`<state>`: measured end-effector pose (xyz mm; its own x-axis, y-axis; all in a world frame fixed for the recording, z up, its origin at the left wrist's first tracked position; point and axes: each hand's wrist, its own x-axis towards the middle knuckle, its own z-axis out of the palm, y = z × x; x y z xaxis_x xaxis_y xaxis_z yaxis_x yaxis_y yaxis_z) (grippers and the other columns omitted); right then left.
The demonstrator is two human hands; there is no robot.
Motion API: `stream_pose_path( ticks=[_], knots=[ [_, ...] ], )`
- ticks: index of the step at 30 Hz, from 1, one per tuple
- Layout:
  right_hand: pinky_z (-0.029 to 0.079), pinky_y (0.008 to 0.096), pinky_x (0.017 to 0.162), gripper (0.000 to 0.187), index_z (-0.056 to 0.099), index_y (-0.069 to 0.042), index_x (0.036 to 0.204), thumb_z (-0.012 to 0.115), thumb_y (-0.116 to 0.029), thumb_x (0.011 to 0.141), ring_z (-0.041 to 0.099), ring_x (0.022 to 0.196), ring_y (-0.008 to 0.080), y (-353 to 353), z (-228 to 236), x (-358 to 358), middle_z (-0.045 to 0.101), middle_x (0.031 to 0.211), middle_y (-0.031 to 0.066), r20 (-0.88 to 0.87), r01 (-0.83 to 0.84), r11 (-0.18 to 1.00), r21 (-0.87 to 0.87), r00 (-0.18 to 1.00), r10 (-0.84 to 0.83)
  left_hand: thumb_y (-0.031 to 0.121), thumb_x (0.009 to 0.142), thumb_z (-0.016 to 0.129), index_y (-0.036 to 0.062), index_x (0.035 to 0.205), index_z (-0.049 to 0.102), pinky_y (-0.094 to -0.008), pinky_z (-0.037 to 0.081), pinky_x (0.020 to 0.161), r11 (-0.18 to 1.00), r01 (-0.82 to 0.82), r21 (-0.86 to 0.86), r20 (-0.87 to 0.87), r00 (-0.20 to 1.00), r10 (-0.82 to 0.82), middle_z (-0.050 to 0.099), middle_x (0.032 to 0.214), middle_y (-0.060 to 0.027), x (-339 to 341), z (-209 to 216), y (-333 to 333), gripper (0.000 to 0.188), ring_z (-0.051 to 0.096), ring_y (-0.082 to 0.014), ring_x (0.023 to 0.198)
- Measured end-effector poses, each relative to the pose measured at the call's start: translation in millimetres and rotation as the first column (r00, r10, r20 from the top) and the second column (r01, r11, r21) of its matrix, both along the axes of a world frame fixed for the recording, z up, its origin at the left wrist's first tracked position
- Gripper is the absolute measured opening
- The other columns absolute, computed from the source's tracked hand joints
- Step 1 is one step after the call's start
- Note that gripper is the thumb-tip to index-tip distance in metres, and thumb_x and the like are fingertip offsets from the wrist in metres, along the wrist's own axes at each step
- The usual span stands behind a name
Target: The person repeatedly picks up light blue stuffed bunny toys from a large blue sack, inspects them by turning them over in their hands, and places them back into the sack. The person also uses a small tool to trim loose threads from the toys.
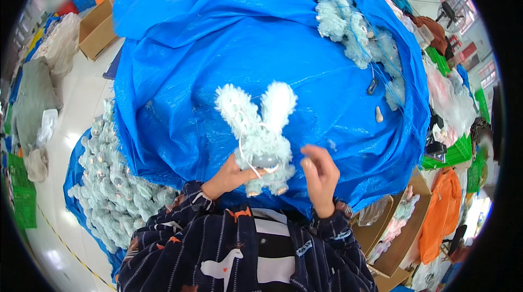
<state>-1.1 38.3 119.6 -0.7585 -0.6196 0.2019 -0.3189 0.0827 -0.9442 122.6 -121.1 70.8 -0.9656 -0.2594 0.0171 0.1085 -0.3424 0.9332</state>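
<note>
A pale mint plush bunny [256, 140] with long upright fluffy ears lies at the near middle of the blue sheet. A rounded grey shiny piece [266, 161] shows at its front, and a thin white cord loops down its left side. My left hand [231, 176] grips the bunny low on the left, fingers partly hidden behind it. Just right of the bunny, my right hand [320, 175] is raised without touching it. Its fingers are bent and apart, with nothing visible in them.
A blue tarpaulin [229, 46] covers the work surface in folds. More mint plush toys [348, 25] lie along its far right edge, near a small pale peg-like piece [379, 115]. At the left is a big heap of plush toys [117, 196]. Cardboard box [97, 30] far left.
</note>
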Motion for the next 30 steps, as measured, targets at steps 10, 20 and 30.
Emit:
stream_pose_path(
  ticks=[10, 20, 30],
  knots=[
    [0.044, 0.0241, 0.066, 0.016, 0.057, 0.0, 0.092, 0.061, -0.01, 0.08, 0.053, 0.077, 0.0079, -37, -10, 14, 0.06, 0.085, 0.0032, 0.33, -0.087, 0.942, -0.324, 0.923, 0.198, 0.003, 0.071, 0.066, -0.0023, 0.121, 0.039, -0.0308, 0.04, 0.087, 0.984, 0.16, -0.083, 0.133, 0.98, -0.148, 0.054, 0.11, -0.0097, 18, 8, -3, 0.057, 0.051, -0.0159, 0.1],
    [0.048, 0.0275, 0.068, 0.029, 0.058, -0.001, 0.099, 0.062, -0.02, 0.078, 0.06, 0.081, 0.0173, 9, 17, -106, 0.061, 0.094, 0.0115, -0.187, -0.013, 0.999, 0.037, 0.982, 0.019, 0.027, 0.059, 0.077, -0.0028, 0.114, 0.043, -0.0354, 0.045, 0.08, 0.612, -0.27, -0.743, 0.316, 0.664, 0.677, 0.056, 0.103, -0.0146, 225, 44, -100, 0.071, 0.056, -0.0239, 0.092],
    [0.046, 0.0318, 0.071, 0.071, 0.025, -0.003, 0.13, 0.06, -0.037, 0.079, 0.052, 0.092, 0.0207, 67, 69, -287, 0.05, 0.108, 0.0129, 0.078, 0.491, 0.858, -0.148, 0.871, -0.485, 0.005, 0.065, 0.065, 0.0, 0.112, 0.048, -0.033, 0.042, 0.081, 0.153, 0.008, -0.988, 0.136, 0.512, 0.848, 0.054, 0.106, -0.0149, 246, 84, -99, 0.05, 0.053, -0.0245, 0.092]
  ],
)
